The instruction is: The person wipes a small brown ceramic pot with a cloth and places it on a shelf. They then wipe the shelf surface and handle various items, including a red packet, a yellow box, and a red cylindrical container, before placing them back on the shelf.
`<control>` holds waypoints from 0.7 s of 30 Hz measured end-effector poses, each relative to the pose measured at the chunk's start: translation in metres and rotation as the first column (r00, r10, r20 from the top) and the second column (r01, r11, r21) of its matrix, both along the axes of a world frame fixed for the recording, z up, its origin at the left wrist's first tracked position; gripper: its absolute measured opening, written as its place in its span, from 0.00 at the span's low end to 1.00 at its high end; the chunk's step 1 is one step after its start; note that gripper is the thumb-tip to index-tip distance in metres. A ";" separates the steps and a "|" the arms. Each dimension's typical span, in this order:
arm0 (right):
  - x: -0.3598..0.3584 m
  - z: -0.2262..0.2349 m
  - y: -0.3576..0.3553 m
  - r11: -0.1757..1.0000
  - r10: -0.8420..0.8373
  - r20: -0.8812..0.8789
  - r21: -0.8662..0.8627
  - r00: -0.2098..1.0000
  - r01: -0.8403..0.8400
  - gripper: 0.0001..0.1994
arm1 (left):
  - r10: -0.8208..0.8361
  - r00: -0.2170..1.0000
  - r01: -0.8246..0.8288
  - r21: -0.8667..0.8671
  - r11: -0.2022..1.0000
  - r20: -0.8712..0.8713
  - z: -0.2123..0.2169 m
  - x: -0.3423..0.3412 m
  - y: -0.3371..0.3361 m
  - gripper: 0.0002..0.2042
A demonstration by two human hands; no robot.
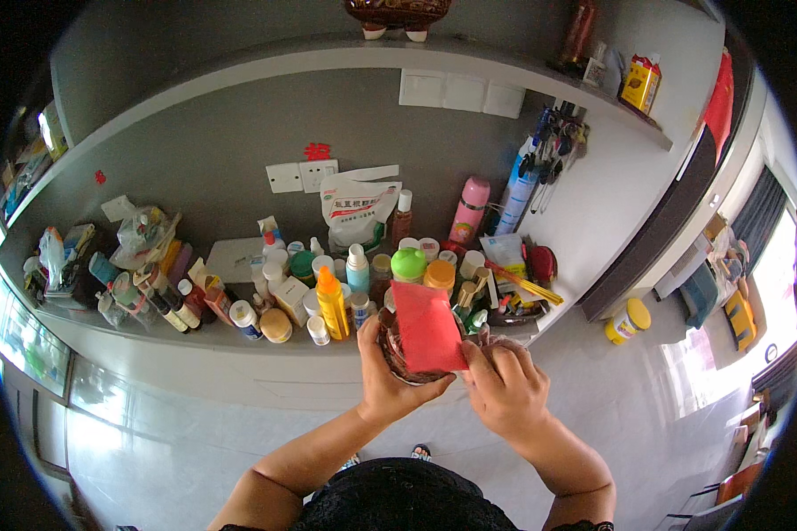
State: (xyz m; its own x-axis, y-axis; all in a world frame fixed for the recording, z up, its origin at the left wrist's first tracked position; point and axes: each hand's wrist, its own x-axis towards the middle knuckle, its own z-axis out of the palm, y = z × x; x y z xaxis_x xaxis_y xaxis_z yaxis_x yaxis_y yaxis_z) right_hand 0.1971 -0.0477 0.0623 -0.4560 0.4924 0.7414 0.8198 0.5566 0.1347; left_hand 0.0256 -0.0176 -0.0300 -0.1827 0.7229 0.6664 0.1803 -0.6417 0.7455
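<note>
head view | red packet [427, 326] upright, long axis running away from the body, held at the counter [239, 354] edge just in front of the green-capped bottle [408, 264] | left hand [390, 376] wrapped around a dark round thing behind the packet's lower left | right hand [505, 385] pinching the packet's lower right corner, the nearer grip

Home: cluttered shelf [195, 341] of toiletry bottles [332, 303], thermos [469, 208].

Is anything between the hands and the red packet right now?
Nothing visible. The left hand and right hand both already touch the red packet, held over a dark woven basket at the counter's front edge, before the bottles.
</note>
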 end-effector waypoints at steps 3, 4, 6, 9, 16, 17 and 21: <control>0.005 0.005 0.002 0.999 0.026 -0.080 -0.038 0.996 -0.029 0.18 | 0.000 1.000 0.000 -0.038 0.999 0.000 -0.001 0.002 0.000 0.55; 0.007 0.007 0.003 0.997 0.034 -0.112 -0.063 0.993 -0.041 0.18 | -0.008 1.000 0.009 -0.043 0.999 0.021 -0.002 0.003 0.000 0.55; 0.011 0.009 0.005 0.992 0.037 -0.174 -0.115 0.984 -0.057 0.17 | -0.028 0.998 0.031 -0.048 0.998 0.062 -0.006 0.006 0.001 0.55; 0.017 0.010 0.010 0.978 0.043 -0.344 -0.176 0.938 -0.109 0.15 | -0.050 0.992 0.056 -0.051 0.997 0.114 -0.011 0.010 0.003 0.55; 0.035 0.008 0.022 0.936 -0.100 -0.699 -0.307 0.709 -0.171 0.05 | -0.079 0.995 0.083 -0.066 0.994 0.069 -0.018 0.010 0.002 0.55; 0.042 0.007 0.024 0.929 -0.134 -0.717 -0.332 0.684 -0.165 0.05 | -0.095 0.993 0.099 -0.063 0.993 0.071 -0.018 0.012 0.002 0.55; 0.071 0.009 0.028 0.908 -0.241 -0.776 -0.392 0.583 -0.147 0.07 | -0.154 0.982 0.165 -0.096 0.982 0.108 -0.018 0.024 0.005 0.54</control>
State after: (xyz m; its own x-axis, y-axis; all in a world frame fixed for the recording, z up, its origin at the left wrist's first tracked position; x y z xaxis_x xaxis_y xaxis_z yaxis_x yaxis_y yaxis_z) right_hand 0.2683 -0.0199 0.0715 0.2546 0.8108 0.5270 0.5036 0.3541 -0.7881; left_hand 0.0494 -0.0128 -0.0476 -0.1216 0.8125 0.5702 0.0032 -0.5741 0.8188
